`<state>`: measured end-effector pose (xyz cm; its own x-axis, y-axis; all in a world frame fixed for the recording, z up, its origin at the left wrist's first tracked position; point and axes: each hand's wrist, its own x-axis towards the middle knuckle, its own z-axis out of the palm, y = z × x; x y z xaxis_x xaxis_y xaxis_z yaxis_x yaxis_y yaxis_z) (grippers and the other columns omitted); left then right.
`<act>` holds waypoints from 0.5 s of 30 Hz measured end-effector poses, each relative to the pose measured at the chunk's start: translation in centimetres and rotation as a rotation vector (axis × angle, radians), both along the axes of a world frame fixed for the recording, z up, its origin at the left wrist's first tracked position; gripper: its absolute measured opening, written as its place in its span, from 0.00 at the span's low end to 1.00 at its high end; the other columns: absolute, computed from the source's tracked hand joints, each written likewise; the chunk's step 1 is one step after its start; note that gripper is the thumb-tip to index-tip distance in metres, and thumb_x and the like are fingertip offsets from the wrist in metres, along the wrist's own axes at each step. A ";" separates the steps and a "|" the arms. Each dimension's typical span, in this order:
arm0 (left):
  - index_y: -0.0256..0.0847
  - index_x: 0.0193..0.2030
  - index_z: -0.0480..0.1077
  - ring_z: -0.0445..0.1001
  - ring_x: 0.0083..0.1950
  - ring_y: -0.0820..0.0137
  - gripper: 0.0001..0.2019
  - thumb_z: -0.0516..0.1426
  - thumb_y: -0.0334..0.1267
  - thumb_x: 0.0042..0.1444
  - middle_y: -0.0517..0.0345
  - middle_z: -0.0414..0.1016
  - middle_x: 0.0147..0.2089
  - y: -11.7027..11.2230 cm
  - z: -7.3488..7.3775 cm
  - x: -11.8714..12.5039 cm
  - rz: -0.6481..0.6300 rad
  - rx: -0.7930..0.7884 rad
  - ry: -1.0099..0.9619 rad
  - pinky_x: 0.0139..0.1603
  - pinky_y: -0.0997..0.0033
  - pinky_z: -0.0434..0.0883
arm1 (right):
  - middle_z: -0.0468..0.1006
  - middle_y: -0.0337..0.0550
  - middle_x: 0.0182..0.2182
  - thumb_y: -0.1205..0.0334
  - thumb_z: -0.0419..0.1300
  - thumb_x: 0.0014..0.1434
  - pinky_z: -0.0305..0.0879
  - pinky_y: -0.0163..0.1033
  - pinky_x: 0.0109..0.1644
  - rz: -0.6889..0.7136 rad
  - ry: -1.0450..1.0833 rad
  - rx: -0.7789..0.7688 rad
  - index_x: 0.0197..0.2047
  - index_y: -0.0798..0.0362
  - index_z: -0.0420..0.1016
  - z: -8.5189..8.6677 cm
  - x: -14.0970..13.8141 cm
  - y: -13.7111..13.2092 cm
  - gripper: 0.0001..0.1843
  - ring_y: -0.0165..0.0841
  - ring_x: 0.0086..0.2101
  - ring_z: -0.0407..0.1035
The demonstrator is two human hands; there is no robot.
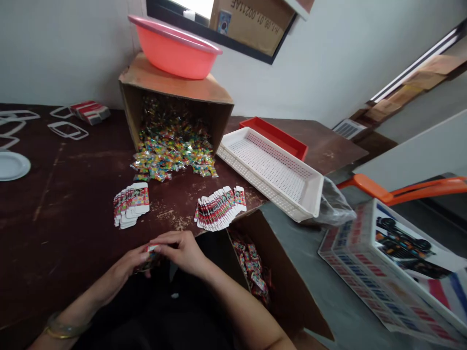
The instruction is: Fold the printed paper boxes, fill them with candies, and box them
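Note:
My left hand (126, 266) is closed around a small printed candy box (149, 261), held low at the table's front edge. My right hand (185, 253) is on the same box, thumb and fingers at its white top flap. Just beyond my hands lie two fanned stacks of flat printed cartons, a left stack (131, 205) and a right stack (219, 209). Clear packets of colourful candy (171, 158) spill from a cardboard box (129, 112) on its side. Most of the held box is hidden by my fingers.
A pink basin (175, 48) sits atop the cardboard box. White and red trays (270, 170) lie to the right. Below the table edge, an open carton (288, 272) holds several small printed boxes. A white plate (12, 166) is far left; an orange chair (375, 189) stands right.

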<state>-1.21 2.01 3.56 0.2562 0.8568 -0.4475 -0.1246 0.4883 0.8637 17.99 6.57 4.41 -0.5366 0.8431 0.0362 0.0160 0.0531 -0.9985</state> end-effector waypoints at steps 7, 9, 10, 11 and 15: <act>0.42 0.47 0.80 0.71 0.34 0.64 0.16 0.64 0.48 0.54 0.56 0.77 0.34 0.2 0.8 -0.1 -0.139 0.057 0.064 0.33 0.69 0.72 | 0.81 0.44 0.45 0.50 0.60 0.63 0.70 0.41 0.46 -0.060 -0.085 0.086 0.51 0.46 0.80 -1.2 -0.2 -1.1 0.17 0.35 0.41 0.74; 0.42 0.53 0.77 0.73 0.36 0.62 0.20 0.61 0.49 0.57 0.53 0.78 0.36 -0.1 0.5 0.8 -0.151 0.003 -0.003 0.32 0.68 0.74 | 0.80 0.44 0.50 0.53 0.58 0.65 0.67 0.44 0.53 -0.065 -0.187 0.297 0.56 0.44 0.77 -1.1 0.0 -1.7 0.17 0.36 0.46 0.72; 0.42 0.55 0.75 0.74 0.37 0.61 0.22 0.60 0.50 0.58 0.52 0.78 0.37 -0.3 0.4 1.4 -0.167 -0.016 -0.022 0.31 0.66 0.74 | 0.80 0.44 0.49 0.55 0.58 0.66 0.67 0.44 0.52 -0.082 -0.231 0.344 0.56 0.43 0.76 -0.9 0.4 -2.0 0.17 0.36 0.45 0.72; 0.42 0.56 0.75 0.76 0.38 0.59 0.22 0.58 0.51 0.60 0.51 0.79 0.37 -0.3 0.3 2.1 -0.194 -0.011 -0.022 0.32 0.65 0.76 | 0.81 0.44 0.47 0.56 0.58 0.66 0.68 0.43 0.50 -0.114 -0.259 0.352 0.55 0.44 0.77 -0.5 1.3 -2.2 0.16 0.36 0.44 0.72; 0.47 0.52 0.78 0.76 0.55 0.55 0.18 0.55 0.50 0.62 0.50 0.81 0.53 1.6 0.2 2.4 -0.238 0.415 0.380 0.56 0.59 0.72 | 0.82 0.47 0.38 0.56 0.56 0.66 0.71 0.43 0.46 -0.307 -0.374 0.265 0.46 0.44 0.82 2.5 9.5 -3.0 0.13 0.38 0.40 0.74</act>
<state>1.23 3.60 3.76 0.3498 0.9182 -0.1858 0.3010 0.0777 0.9504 27.48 3.62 6.94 -0.2841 0.9510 0.1222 0.4215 0.2384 -0.8749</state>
